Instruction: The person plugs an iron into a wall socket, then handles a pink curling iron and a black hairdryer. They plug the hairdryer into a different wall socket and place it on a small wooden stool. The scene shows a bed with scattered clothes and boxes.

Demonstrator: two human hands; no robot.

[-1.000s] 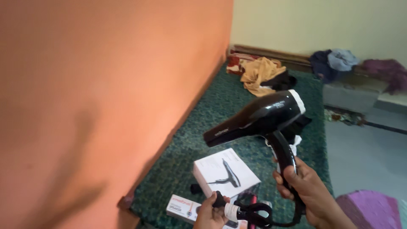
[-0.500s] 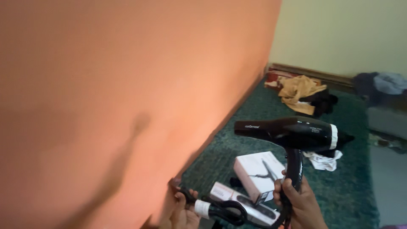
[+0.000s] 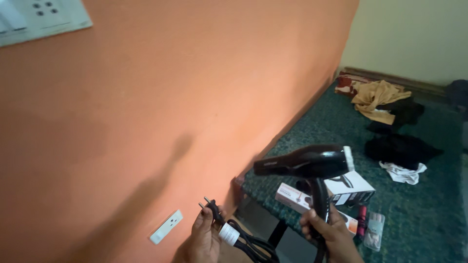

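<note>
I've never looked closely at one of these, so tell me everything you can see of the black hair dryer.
The hair dryer is glossy black, plastic by its look, with a tapering barrel and a white band around its wide rear end. It is held upright in the air, nozzle aimed left toward the orange wall. The right hand grips its handle. Its black cord runs to a two-pin plug pinched in the left hand.

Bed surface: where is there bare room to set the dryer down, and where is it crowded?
The green bed is bare between the white rag and the near right corner, and along the wall side between the dryer and the clothes pile. It is crowded around the boxes by the right hand.
</note>
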